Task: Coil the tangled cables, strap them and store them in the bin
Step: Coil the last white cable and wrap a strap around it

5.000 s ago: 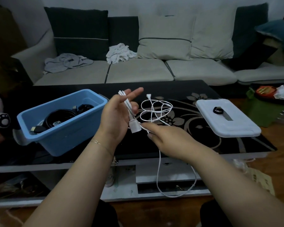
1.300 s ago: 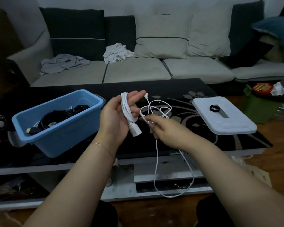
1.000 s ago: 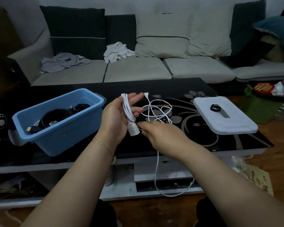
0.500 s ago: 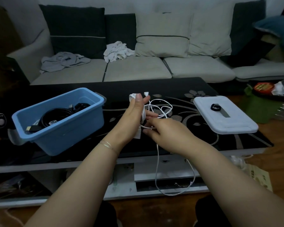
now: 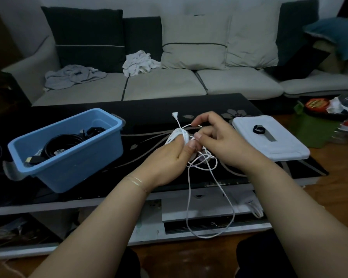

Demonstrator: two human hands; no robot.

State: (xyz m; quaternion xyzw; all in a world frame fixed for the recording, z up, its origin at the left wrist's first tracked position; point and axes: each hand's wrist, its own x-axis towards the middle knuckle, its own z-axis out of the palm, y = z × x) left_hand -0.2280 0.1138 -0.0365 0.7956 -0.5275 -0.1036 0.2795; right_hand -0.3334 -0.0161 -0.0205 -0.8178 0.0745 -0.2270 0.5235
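A thin white cable [image 5: 189, 189] is partly wound round the fingers of my left hand [image 5: 170, 159], which grips the small coil above the black coffee table [image 5: 149, 109]. My right hand [image 5: 217, 137] pinches a strand of the same cable just right of the coil. One white plug end [image 5: 174, 114] sticks up behind the coil. A long slack loop hangs down past the table's front edge. The blue bin [image 5: 68, 157] stands at the left and holds coiled black cables [image 5: 62, 141]. A black strap [image 5: 258, 129] lies on the white lid [image 5: 273, 145] at the right.
A sofa [image 5: 169, 85] with cushions and crumpled cloths runs behind the table. Bags and a red-lidded container [image 5: 315, 104] sit on the floor at the far right. A lower shelf [image 5: 109, 215] lies under the table top.
My left hand has turned palm-down and dropped toward the table, with more cable wound on it. My right hand has moved up and right of the coil, pulling a strand.
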